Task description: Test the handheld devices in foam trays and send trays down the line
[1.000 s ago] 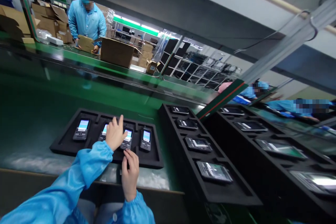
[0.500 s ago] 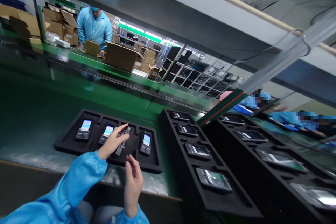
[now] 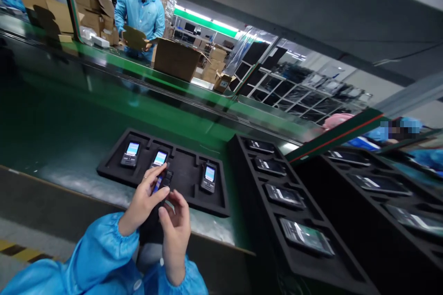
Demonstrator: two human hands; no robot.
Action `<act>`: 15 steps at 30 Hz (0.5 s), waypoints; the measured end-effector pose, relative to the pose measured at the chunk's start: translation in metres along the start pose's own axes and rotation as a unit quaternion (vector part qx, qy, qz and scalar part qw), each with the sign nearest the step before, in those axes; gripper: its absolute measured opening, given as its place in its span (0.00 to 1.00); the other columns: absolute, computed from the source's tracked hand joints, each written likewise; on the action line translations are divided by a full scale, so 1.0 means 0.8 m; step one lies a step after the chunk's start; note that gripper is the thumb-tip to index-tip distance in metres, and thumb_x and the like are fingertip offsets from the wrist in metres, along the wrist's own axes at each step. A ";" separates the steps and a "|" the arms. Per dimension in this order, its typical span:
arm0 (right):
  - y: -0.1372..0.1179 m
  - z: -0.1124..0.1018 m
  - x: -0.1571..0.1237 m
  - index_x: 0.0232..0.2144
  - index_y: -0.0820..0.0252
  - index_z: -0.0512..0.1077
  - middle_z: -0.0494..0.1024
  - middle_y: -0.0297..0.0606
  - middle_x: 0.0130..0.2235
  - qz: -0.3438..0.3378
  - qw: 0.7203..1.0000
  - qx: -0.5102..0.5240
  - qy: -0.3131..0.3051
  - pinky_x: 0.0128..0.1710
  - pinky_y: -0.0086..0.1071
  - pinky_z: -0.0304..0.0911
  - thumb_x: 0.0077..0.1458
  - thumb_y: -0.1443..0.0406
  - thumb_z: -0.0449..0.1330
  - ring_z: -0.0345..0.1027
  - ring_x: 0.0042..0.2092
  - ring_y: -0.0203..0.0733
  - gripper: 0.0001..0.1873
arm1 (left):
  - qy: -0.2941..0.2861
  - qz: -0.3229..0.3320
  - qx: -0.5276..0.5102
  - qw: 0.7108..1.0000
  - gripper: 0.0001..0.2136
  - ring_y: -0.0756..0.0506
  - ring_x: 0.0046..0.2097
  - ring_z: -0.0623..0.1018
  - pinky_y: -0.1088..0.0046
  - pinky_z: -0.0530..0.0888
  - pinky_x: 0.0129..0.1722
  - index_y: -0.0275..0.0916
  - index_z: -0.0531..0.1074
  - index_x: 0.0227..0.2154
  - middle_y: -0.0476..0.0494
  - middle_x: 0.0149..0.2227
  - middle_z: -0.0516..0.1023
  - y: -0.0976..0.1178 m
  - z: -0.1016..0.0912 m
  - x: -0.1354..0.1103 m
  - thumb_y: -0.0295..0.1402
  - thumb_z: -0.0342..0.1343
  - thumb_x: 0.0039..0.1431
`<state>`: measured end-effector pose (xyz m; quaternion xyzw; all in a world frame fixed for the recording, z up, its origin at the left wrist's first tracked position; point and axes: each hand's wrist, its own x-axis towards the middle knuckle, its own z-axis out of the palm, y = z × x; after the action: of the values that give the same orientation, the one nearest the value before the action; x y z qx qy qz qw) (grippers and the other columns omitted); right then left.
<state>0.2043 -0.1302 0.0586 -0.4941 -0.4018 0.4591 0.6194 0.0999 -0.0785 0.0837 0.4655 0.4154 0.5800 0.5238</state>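
Observation:
My left hand [image 3: 143,200] is closed around a dark handheld keypad phone [image 3: 167,179], held edge-on above the near side of a black foam tray [image 3: 188,161]. Part of its lit screen shows between my fingers; its lower end is mostly hidden. Right beside it is my right hand [image 3: 176,223], fingers curved and parted from the thumb; I cannot tell whether they touch the phone. Similar phones with lit screens lie in the tray: one at the left [image 3: 131,153], one partly behind my left hand [image 3: 159,158], and one at the right [image 3: 208,178].
To the right stands a stack of black foam trays [image 3: 259,221] with several phones in its top, and another stack [image 3: 349,212] beyond. The green work surface [image 3: 69,120] runs leftward. Across it, a person in blue [image 3: 140,14] handles cardboard near a carton [image 3: 176,60].
My left hand has lifted the phone out of its tray slot and drawn it towards me. My right hand is now closer to it. The view has shifted, and the person opposite has raised the cardboard.

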 end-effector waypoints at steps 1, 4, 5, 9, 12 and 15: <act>0.002 0.001 0.000 0.53 0.52 0.70 0.74 0.42 0.55 0.033 0.999 0.030 -0.024 0.52 0.39 0.68 0.48 0.54 0.67 0.69 0.54 0.46 0.29 | 0.023 0.008 -0.002 1.000 0.27 0.39 0.57 0.68 0.61 0.63 0.60 0.43 0.68 0.56 0.40 0.59 0.65 -0.001 0.002 -0.002 0.41 0.62 0.53; 0.005 0.002 -0.001 0.58 0.52 0.66 0.69 0.42 0.60 0.094 0.985 0.098 -0.109 0.60 0.43 0.62 0.48 0.53 0.67 0.62 0.62 0.48 0.36 | 0.051 -0.003 -0.018 0.999 0.31 0.38 0.56 0.70 0.61 0.67 0.58 0.43 0.64 0.60 0.38 0.57 0.66 -0.001 0.005 -0.006 0.43 0.61 0.53; 0.006 0.002 -0.001 0.59 0.52 0.65 0.69 0.42 0.60 0.097 0.982 0.108 -0.124 0.62 0.44 0.60 0.47 0.54 0.68 0.61 0.63 0.49 0.37 | 0.046 -0.011 -0.020 0.999 0.32 0.38 0.55 0.70 0.61 0.68 0.57 0.42 0.62 0.61 0.37 0.57 0.66 0.000 0.004 -0.006 0.43 0.61 0.54; 0.004 0.000 -0.003 0.59 0.51 0.64 0.68 0.41 0.61 0.092 0.980 0.113 -0.135 0.59 0.48 0.63 0.47 0.55 0.68 0.63 0.62 0.50 0.37 | -0.029 -0.029 0.004 0.999 0.34 0.38 0.54 0.70 0.60 0.69 0.55 0.44 0.59 0.63 0.37 0.62 0.61 0.006 -0.011 -0.006 0.45 0.59 0.54; 0.001 -0.003 -0.005 0.60 0.48 0.62 0.65 0.39 0.63 0.110 0.978 0.109 -0.138 0.49 0.46 0.72 0.48 0.54 0.67 0.67 0.59 0.52 0.38 | -0.120 -0.046 -0.017 0.992 0.39 0.37 0.52 0.71 0.60 0.70 0.53 0.44 0.53 0.65 0.36 0.65 0.53 0.009 -0.024 -0.006 0.49 0.59 0.52; -0.001 -0.004 -0.005 0.60 0.50 0.63 0.64 0.41 0.63 0.105 0.982 0.086 -0.132 0.47 0.44 0.74 0.46 0.53 0.68 0.66 0.59 0.53 0.39 | -0.167 -0.070 -0.044 0.983 0.47 0.35 0.53 0.71 0.60 0.71 0.51 0.44 0.44 0.67 0.33 0.65 0.52 0.009 -0.030 -0.008 0.48 0.62 0.49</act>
<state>0.2063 -0.1352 0.0588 -0.4133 -0.3853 0.6154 0.5496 0.0747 -0.0854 0.0848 0.5019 0.3283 0.4735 0.6450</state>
